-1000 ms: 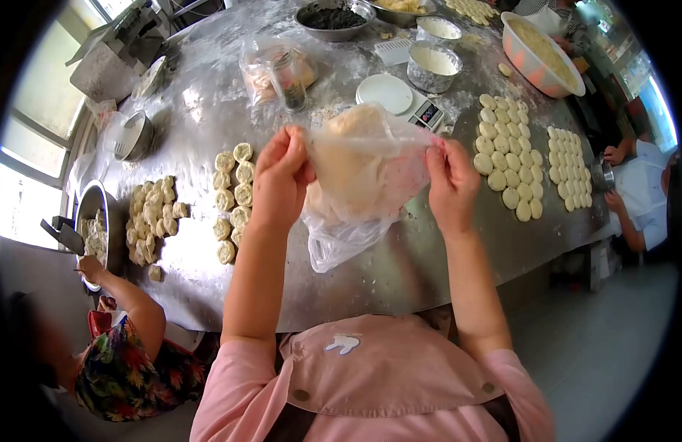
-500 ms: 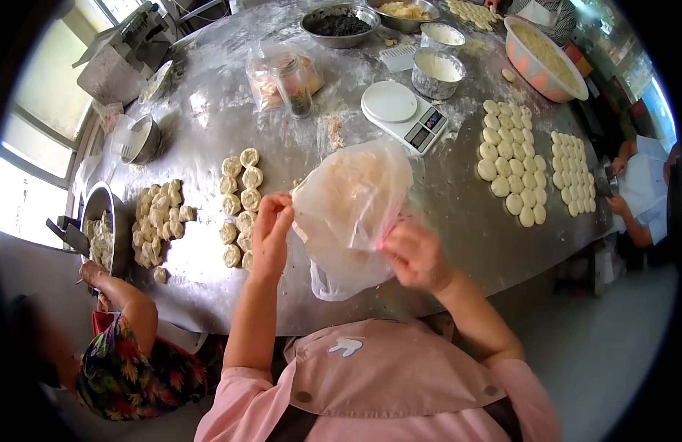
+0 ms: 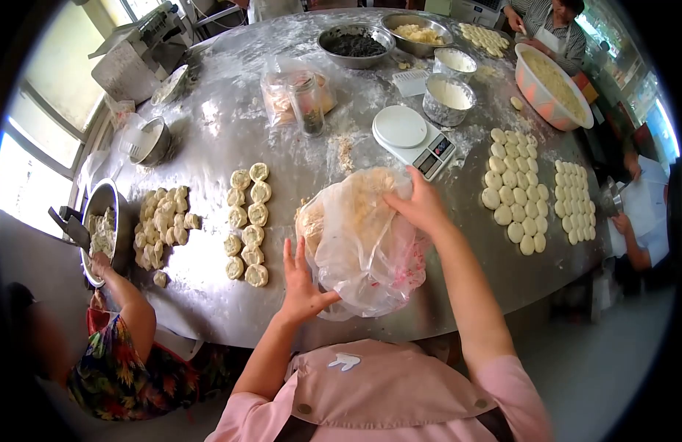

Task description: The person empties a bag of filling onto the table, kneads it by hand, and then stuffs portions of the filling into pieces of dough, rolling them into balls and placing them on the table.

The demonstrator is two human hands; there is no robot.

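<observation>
A clear plastic bag (image 3: 367, 254) with pale, crumbly-looking contents rests on the metal table in front of me. My left hand (image 3: 304, 289) is at the bag's lower left side, fingers spread, with the thumb against the plastic. On the bag's upper right lies my right hand (image 3: 418, 202), its fingers apart and touching the film. Pink marks show on the bag's lower right. Just beyond it stands a white digital scale (image 3: 413, 140). Two columns of round dough pieces (image 3: 258, 214) lie to the left of the bag.
Dough pieces (image 3: 160, 221) and a metal bowl (image 3: 105, 236) are at left, beside a co-worker's arm (image 3: 127, 298). A bagged jar (image 3: 306, 103) and bowls (image 3: 356, 46) stand farther back. Flat dough rounds (image 3: 515, 191) lie right, near other people and a large basin (image 3: 551, 85).
The bag has come down onto the table, and its pinched edge has been let go. Both hands have opened; the right moved up to the bag's far side, the left lower beside it.
</observation>
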